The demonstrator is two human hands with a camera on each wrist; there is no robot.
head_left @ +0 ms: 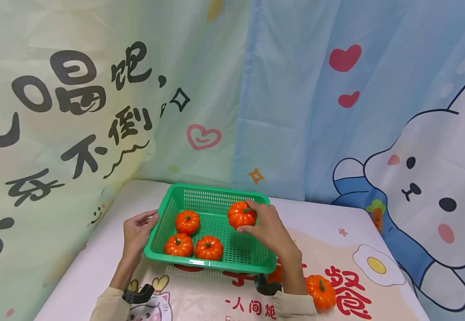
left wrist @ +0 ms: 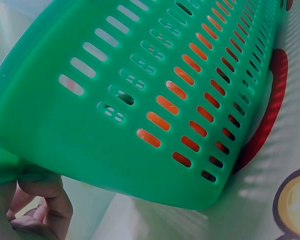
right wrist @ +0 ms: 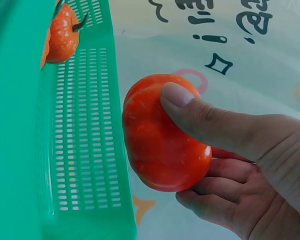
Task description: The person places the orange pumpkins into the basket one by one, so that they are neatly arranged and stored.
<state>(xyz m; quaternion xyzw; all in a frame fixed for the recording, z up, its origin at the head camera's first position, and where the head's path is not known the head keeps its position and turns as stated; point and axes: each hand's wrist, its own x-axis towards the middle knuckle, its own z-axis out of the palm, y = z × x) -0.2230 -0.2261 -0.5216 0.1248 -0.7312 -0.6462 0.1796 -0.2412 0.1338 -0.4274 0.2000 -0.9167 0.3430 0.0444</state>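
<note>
Right hand [head_left: 270,225] has a pumpkin [head_left: 240,216] pinched between thumb and fingers, over the basket's right half, toward the back wall; can't tell whether it touches anything below. Left hand [head_left: 138,229] is clamped on the left end of the green basket [head_left: 208,201], fingers curled at the rim. Hands well apart, one per end. Basket's long axis runs left-right across the table [head_left: 312,216]. Pumpkin is round, no real long axis, stem toward the thumb side. Right hand is the near one; left is across the basket. Inside, three more pumpkins [head_left: 209,248] bunch from the left end to about the middle, left of the held one. Main obstruction I see: basket walls all round. Outside, one orange pumpkin [head_left: 320,293] sits right of the right forearm, another [head_left: 275,274] is mostly hidden behind it.
</note>
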